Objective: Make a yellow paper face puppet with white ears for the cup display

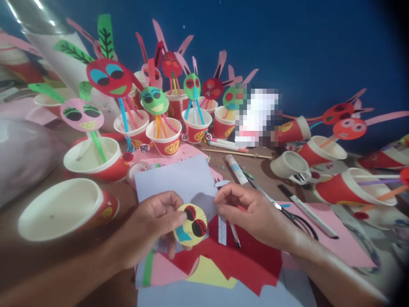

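Note:
My left hand [162, 217] pinches a round yellow paper face [195, 235] by its left edge. The face carries red-and-black eyes and a blue mouth patch. Just to its right, my right hand [239, 204] is closed, fingertips together, with a small pale blue paper piece [223, 183] at them. Below these fingers hangs or lies a pale blue paper strip [222, 232] with vein lines drawn on it; whether both are one piece I cannot tell. Under the hands lie a pale blue sheet [172, 175] and red paper [255, 260].
Paper cups with paper-face figures stand behind, such as a green one [154, 100]. An empty cup [60, 209] tilts at left. Scissors [287, 213], a black marker [308, 211], a glue stick [235, 169] and a white mug [289, 166] lie or stand at right. One area is pixelated.

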`<state>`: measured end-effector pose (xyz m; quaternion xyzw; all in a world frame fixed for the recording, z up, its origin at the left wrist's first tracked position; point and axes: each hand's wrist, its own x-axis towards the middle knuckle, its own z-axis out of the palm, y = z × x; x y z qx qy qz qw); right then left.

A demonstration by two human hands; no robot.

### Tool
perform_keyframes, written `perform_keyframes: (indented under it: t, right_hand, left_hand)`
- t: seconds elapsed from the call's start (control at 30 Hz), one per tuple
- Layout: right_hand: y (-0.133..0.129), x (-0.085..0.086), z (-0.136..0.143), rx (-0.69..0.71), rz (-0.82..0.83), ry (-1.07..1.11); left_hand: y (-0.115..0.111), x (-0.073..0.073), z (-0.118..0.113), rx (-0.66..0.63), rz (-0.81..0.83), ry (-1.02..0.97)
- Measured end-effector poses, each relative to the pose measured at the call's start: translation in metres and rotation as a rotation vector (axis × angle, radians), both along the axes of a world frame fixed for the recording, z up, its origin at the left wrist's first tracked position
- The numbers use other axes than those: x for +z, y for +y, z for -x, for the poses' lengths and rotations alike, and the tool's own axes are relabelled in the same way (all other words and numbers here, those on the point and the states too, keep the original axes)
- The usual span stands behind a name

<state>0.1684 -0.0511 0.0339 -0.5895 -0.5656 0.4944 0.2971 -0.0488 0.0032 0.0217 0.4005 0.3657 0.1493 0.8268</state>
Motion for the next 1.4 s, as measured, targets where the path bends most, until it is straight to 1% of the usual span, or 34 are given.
perform_keyframes:
  t: [0.1, 0.23, 0.37, 0.5, 0.67, 0.87, 1.0, 1.13, 1.3, 1.4]
  right_hand:
    - [0.000, -0.001, 0.001, -0.044, -0.031, 0.034]
    - [-0.002, -0.003, 0.003, -0.096, -0.086, -0.005]
    - [-0.004, -0.008, 0.008, -0.142, -0.133, -0.051]
    - [-0.004, -0.009, 0.015, -0.183, -0.184, -0.033]
    - [-0.008, -0.007, 0.021, -0.196, -0.252, -0.094]
    - [-0.012, -0.004, 0.023, -0.212, -0.289, -0.115]
    - [-0.011, -0.004, 0.022, -0.206, -0.287, -0.127]
    - [-0.010, -0.005, 0.021, -0.191, -0.273, -0.122]
    - [-0.011, -0.008, 0.022, -0.183, -0.298, -0.138]
    - [-0.011, -0.010, 0.022, -0.162, -0.295, -0.140]
  left_hand:
    - [-0.002, -0.001, -0.003, -0.009, -0.005, 0.032]
    - [-0.007, -0.006, -0.004, -0.003, -0.022, 0.087]
    - [-0.011, -0.006, -0.004, 0.002, -0.020, 0.075]
    - [-0.013, -0.007, -0.007, -0.018, -0.013, 0.082]
    - [-0.017, -0.010, -0.009, -0.079, -0.006, 0.119]
    - [-0.019, -0.011, -0.012, -0.145, 0.027, 0.171]
    - [-0.019, -0.010, -0.013, -0.165, -0.007, 0.214]
    - [-0.018, -0.014, -0.012, -0.193, -0.008, 0.164]
    - [-0.018, -0.018, -0.010, -0.173, 0.053, 0.085]
    - [-0.019, -0.019, -0.009, -0.178, 0.055, 0.078]
